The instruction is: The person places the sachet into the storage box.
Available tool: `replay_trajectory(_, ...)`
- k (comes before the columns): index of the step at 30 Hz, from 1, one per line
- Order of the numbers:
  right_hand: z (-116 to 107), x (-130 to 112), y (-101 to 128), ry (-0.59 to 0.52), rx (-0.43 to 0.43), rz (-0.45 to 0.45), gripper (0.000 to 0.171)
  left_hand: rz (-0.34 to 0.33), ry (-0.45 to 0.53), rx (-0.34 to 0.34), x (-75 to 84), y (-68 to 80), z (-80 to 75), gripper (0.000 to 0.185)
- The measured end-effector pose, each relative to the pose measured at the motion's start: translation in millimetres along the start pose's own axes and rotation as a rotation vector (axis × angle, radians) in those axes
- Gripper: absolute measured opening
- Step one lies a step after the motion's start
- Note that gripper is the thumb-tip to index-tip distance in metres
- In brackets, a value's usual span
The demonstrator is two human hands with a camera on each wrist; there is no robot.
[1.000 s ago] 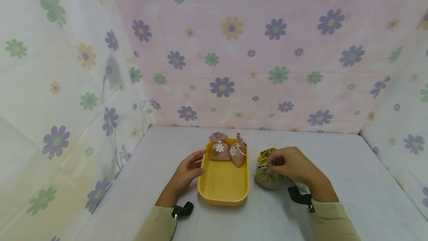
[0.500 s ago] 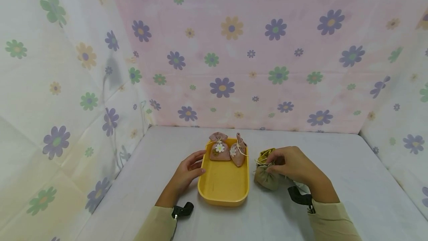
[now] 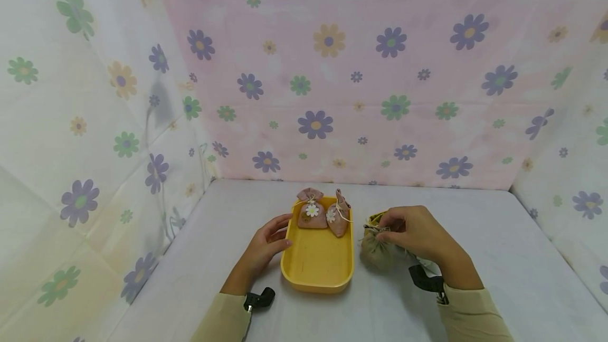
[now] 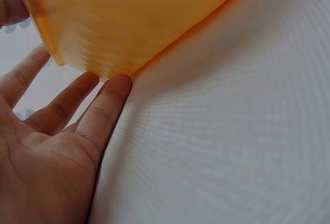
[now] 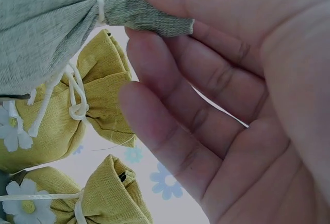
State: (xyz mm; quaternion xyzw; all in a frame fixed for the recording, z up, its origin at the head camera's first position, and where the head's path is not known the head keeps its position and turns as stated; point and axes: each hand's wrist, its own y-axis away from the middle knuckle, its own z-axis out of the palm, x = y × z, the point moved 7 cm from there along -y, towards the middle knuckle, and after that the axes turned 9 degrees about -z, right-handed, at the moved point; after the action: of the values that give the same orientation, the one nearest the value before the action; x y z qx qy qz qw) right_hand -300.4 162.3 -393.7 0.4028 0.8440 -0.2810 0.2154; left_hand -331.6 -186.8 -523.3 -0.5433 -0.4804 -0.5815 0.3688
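My right hand (image 3: 418,234) pinches the gathered neck of a grey-green drawstring pouch (image 5: 46,33) between thumb and fingers. In the right wrist view, two mustard-yellow pouches (image 5: 51,126) with white cords and daisies lie beyond it. My left hand (image 3: 267,241) rests against the left side of a yellow tray (image 3: 318,257), its fingers extended and fingertips touching the outer wall in the left wrist view. Inside the tray's far end are two pink pouches: one with a daisy (image 3: 311,220) at the left, another leaning (image 3: 338,223) on the right wall.
A white-covered table (image 3: 247,197) carries everything. A pink flowered cloth (image 3: 356,136) hangs behind it, with pale flowered cloths at both sides. Something whitish (image 3: 429,266) lies partly hidden under the right wrist.
My right hand has risen very slightly, and the grey-green pouch under it has shifted a little and looks blurred. The left hand, tray and pink pouches stay where they were.
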Motion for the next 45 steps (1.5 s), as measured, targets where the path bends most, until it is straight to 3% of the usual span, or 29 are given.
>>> replay_trajectory(11,-3,-5,-2,0.031,0.076,-0.039,0.016,-0.001,-0.002,-0.004,-1.2,0.5,-0.9,0.065)
replay_trajectory(32,-12,-32,-17,0.074,0.108,-0.174,0.013,-0.024,0.001,0.009,-1.8,-0.7,1.2,0.064)
replay_trajectory(45,-11,-43,-32,0.051,0.112,-0.164,0.012,-0.009,-0.014,0.012,0.3,-0.2,-1.6,0.064)
